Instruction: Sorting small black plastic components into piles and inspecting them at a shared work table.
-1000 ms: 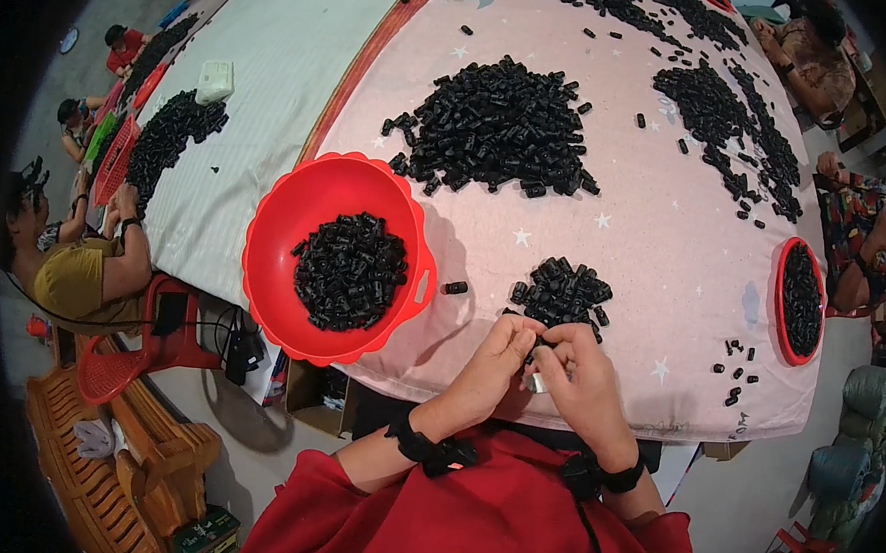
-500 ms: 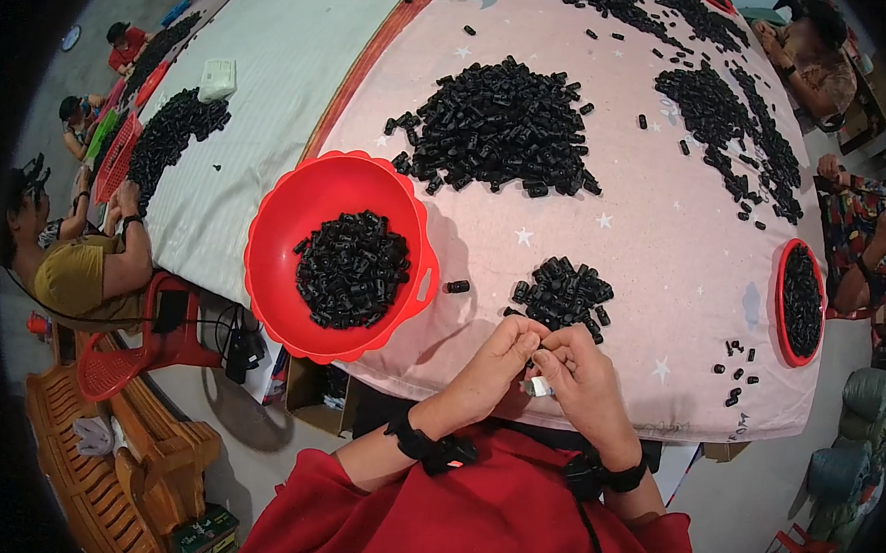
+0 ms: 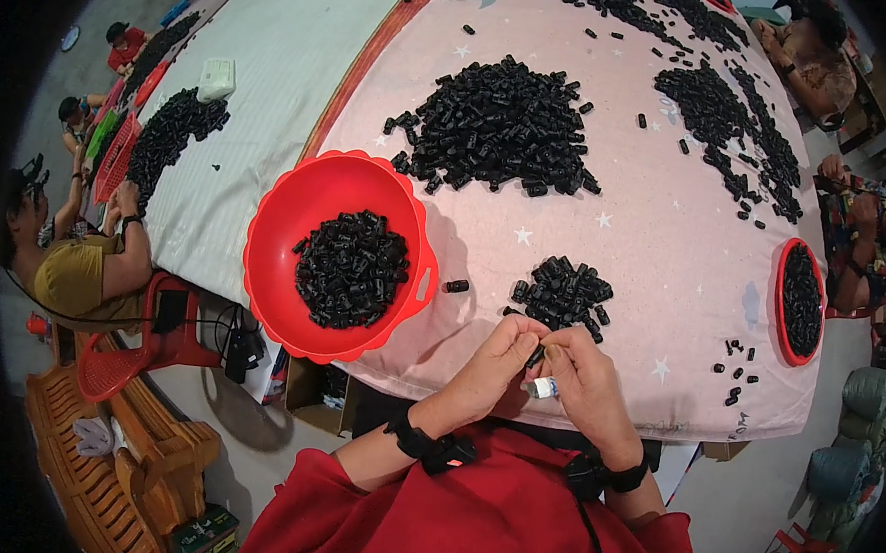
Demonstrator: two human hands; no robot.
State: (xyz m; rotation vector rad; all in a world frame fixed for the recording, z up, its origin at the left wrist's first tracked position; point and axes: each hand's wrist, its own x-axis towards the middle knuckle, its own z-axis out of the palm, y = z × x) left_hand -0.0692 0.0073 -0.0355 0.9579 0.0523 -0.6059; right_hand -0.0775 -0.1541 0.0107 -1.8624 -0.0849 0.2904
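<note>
At the table's near edge my left hand (image 3: 498, 365) and my right hand (image 3: 586, 376) meet, fingertips close together. Between them shows a small black cylindrical part (image 3: 536, 356), pinched in the left fingers. The right thumb and forefinger are closed beside it; what they hold is hidden. Below the right fingers is a small white piece (image 3: 543, 387) with bluish marks; whether it is held or wrapped round a finger is unclear. Just beyond my hands lies a small pile of black parts (image 3: 565, 291). One loose black part (image 3: 456, 286) lies to its left.
A red scalloped bowl (image 3: 284, 218) with black parts stands at left. A big black heap (image 3: 501, 124) lies farther off on the pink cloth (image 3: 654, 258). At right are a red basket (image 3: 785, 294) of parts and several loose ones. Other people sit around the table.
My fingertips have shifted slightly, and the black part and white piece between my hands show more. At the right, a person's hands have moved.
</note>
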